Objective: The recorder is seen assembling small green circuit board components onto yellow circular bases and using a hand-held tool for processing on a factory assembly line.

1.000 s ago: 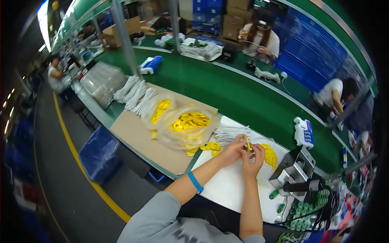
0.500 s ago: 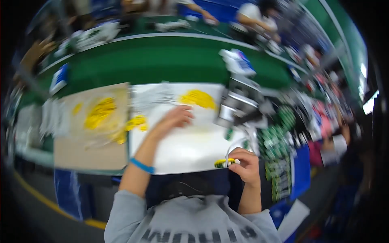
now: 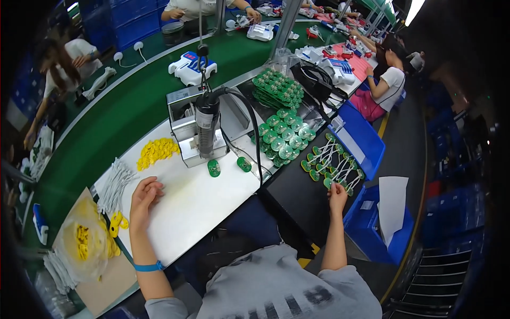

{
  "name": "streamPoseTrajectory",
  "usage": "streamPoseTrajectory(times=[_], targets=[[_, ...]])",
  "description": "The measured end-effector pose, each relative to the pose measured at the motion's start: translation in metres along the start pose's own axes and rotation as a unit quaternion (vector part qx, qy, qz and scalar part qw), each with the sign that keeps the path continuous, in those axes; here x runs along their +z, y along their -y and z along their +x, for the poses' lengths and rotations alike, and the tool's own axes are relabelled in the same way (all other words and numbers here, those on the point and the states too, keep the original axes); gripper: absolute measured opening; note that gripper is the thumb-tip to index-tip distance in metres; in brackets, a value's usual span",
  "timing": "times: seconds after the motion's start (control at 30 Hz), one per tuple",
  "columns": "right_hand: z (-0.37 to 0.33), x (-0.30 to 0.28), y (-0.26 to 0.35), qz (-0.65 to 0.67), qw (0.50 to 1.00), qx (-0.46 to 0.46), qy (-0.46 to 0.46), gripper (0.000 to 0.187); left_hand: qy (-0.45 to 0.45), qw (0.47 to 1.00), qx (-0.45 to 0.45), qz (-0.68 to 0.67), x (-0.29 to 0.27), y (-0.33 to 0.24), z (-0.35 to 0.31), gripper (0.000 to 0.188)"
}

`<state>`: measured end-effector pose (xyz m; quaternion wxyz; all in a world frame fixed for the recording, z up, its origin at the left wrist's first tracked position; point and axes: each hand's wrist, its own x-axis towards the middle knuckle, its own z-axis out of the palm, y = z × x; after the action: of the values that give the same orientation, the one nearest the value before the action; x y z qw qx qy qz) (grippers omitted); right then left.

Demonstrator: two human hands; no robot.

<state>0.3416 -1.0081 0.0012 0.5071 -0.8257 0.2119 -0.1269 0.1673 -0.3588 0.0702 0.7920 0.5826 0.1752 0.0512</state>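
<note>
My left hand (image 3: pixel 144 198) rests on the white work mat (image 3: pixel 202 207) with its fingers loosely bent and nothing in it. It lies next to a bundle of white wires (image 3: pixel 114 183) and a few yellow parts (image 3: pixel 117 223). My right hand (image 3: pixel 337 192) is stretched out to the right. Its fingertips touch the near edge of a pile of round green circuit boards with white wires (image 3: pixel 332 162) on a black surface. Whether the fingers still grip a board is hidden.
A grey fixture with a hanging electric screwdriver (image 3: pixel 204 127) stands at the mat's far edge, with two green boards (image 3: pixel 214 168) before it and a yellow parts heap (image 3: pixel 156 150) beside it. Bare green boards (image 3: pixel 284 138), blue bins (image 3: pixel 366 141) and a green conveyor (image 3: pixel 133 101) surround it; other people work beyond.
My view has swung to the right. My right hand, which held a small yellow-green piece near my body, has reached out to the wired boards pile. My left hand has drawn back on the mat.
</note>
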Motion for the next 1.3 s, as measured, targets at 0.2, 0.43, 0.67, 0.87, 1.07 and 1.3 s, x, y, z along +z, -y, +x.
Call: streamPoseTrajectory(times=[0.2, 0.43, 0.67, 0.87, 1.07, 1.3], targets=[[0.045, 0.019, -0.065, -0.064, 0.998, 0.006, 0.009, 0.026, -0.004, 0.999, 0.014, -0.045, -0.002, 0.010, 0.012, 0.037], [-0.019, 0.030, -0.011, -0.341, 0.932, -0.095, -0.073, 0.040, 0.021, 0.997, -0.014, 0.072, -0.043, -0.032, -0.015, 0.034], [-0.241, 0.110, 0.229, -0.215, 0.739, -0.036, 0.637, 0.031, 0.073, 0.968, 0.032, 0.239, -0.075, -0.059, -0.054, 0.027], [-0.376, 0.212, 0.312, 0.106, 0.634, -0.056, 0.764, 0.020, 0.006, 0.854, 0.186, 0.485, -0.059, -0.069, -0.105, 0.034], [-0.461, 0.320, 0.341, 0.004, 0.656, -0.545, 0.521, 0.041, -0.076, 0.785, 0.228, 0.571, -0.025, -0.068, -0.216, 0.038], [-0.543, 0.253, 0.325, -0.116, 0.655, -0.597, 0.449, 0.043, -0.300, 0.886, 0.161, 0.316, -0.107, -0.071, -0.373, 0.023]])
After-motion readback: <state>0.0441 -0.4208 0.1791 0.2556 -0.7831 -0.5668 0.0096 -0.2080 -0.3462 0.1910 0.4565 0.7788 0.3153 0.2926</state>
